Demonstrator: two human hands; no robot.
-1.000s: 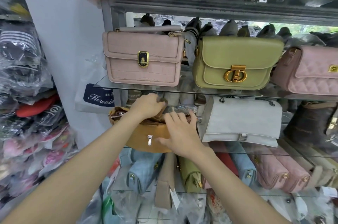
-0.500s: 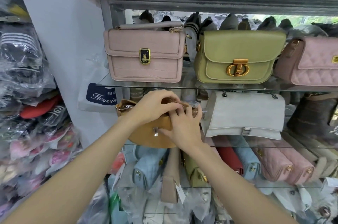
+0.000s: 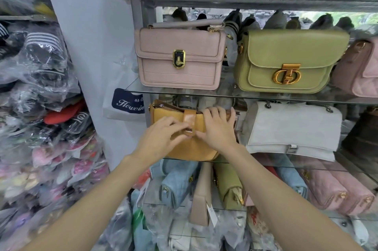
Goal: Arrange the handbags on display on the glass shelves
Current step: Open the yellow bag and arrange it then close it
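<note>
A mustard-yellow handbag [image 3: 194, 150] stands upright at the left end of the middle glass shelf [image 3: 266, 163]. Its tan strap tab [image 3: 189, 119] lies down over the front. My left hand [image 3: 163, 138] lies flat on the bag's front, fingertips pressing at the tab's lower end. My right hand [image 3: 218, 128] grips the bag's top right edge, fingers curled over it and thumb at the tab. To its right sits a white suede bag [image 3: 294, 125]. On the upper glass shelf [image 3: 225, 95] stand a pink bag [image 3: 180, 60] and an olive-green bag [image 3: 286, 60].
A quilted pink bag [image 3: 362, 70] and a dark brown bag [image 3: 362, 134] sit at the right edge. Blue [image 3: 178, 183], olive [image 3: 227, 185] and pink quilted bags [image 3: 331, 189] crowd the lower shelf. Plastic-wrapped goods [image 3: 41, 107] pile up at left. A white paper bag [image 3: 126, 103] hangs beside the shelf frame.
Both hands moved from the bag's open top down to its front. The strap tab now lies over the front and the bag stands more upright.
</note>
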